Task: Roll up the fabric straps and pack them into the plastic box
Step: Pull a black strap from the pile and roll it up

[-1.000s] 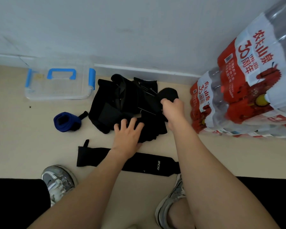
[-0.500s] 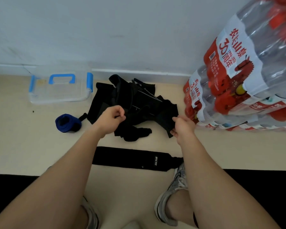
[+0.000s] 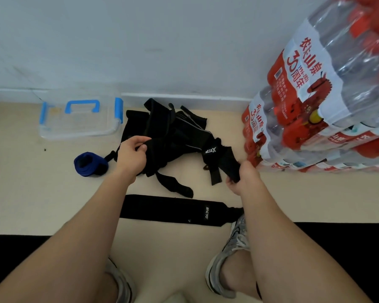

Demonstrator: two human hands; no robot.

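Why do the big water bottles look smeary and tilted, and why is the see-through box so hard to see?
Head view: the shrink-wrapped packs of red-labelled water bottles sit at the wide lens's edge, so they lean, stretch and blur; the clear plastic box with blue handle blends into the pale floor and wall, only its blue parts standing out; light is soft, shadows faint.

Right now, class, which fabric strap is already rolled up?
The blue strap, left of the black pile: it alone is coiled; the long black strap lies flat.
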